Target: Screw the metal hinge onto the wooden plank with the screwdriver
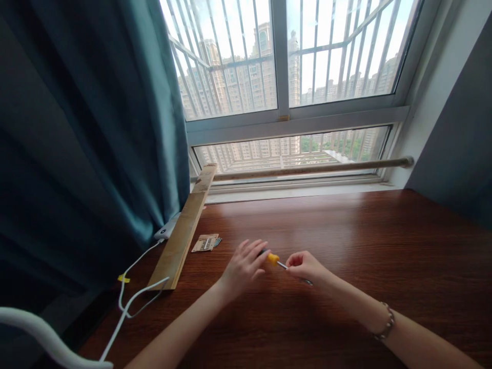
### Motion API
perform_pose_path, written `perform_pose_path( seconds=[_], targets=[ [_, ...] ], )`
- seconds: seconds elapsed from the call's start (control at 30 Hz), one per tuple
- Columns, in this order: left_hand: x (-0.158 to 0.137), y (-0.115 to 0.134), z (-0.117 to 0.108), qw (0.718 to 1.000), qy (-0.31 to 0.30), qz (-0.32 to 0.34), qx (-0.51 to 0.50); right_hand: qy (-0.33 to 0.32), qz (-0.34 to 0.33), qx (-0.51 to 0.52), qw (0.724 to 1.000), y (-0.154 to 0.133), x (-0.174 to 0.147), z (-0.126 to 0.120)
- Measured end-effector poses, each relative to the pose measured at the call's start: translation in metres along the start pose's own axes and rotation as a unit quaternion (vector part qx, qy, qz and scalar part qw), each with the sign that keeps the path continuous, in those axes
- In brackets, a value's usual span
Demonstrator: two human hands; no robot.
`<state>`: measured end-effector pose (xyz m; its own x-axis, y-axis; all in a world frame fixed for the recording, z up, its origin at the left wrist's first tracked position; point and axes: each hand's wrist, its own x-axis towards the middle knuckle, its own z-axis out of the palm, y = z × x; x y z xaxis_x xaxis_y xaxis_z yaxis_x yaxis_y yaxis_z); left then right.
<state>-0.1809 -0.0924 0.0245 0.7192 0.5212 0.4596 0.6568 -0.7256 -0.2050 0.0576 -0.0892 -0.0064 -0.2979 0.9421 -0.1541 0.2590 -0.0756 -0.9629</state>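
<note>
A screwdriver (273, 258) with a yellow and dark handle and a metal shaft is held just above the brown wooden surface (326, 225). My right hand (305, 267) pinches its shaft between thumb and fingers, and the tip sticks out below that hand. Fingers spread, my left hand (246, 264) is at the dark end of the handle; its fingertips touch or nearly touch it, and the thumb stands apart. A small cardboard-backed packet (205, 243) lies to the left of my left hand, with thin dark pieces at its right edge.
A long wooden board (182, 238) lies along the left, by the blue curtain (154, 128). White cables (125, 302) run at lower left, one to a white device (167, 229). Behind the surface are a rail (307, 170) and a barred window (284, 118).
</note>
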Motion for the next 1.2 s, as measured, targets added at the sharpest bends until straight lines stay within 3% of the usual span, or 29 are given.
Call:
perform_pose_path(
  seconds=[0.13, 0.23, 0.3, 0.43, 0.6, 0.73, 1.2],
  targets=[
    [0.002, 0.028, -0.004, 0.998, -0.006, 0.016, -0.065, -0.139, 0.025, 0.125, 0.982, -0.014, -0.015, 0.007],
    [-0.001, 0.02, -0.005, 0.991, -0.033, -0.083, -0.102, -0.146, 0.057, 0.195, 0.968, -0.018, -0.012, -0.003],
    [-0.003, 0.007, -0.002, 0.971, -0.05, -0.195, -0.127, -0.112, 0.067, 0.202, 0.971, -0.013, -0.005, -0.008],
    [-0.009, -0.039, 0.013, 0.904, -0.086, -0.399, -0.129, -0.082, 0.067, 0.135, 0.985, 0.01, 0.01, -0.008],
    [-0.012, -0.099, 0.023, 0.837, -0.117, -0.528, -0.077, -0.093, 0.065, 0.087, 0.99, 0.029, 0.016, 0.002],
    [-0.012, -0.113, 0.026, 0.82, -0.157, -0.55, -0.006, -0.09, 0.062, 0.073, 0.991, 0.029, 0.017, 0.003],
    [-0.009, -0.105, 0.039, 0.798, -0.207, -0.563, 0.054, -0.1, 0.052, 0.055, 0.992, 0.032, 0.021, 0.003]
  ],
)
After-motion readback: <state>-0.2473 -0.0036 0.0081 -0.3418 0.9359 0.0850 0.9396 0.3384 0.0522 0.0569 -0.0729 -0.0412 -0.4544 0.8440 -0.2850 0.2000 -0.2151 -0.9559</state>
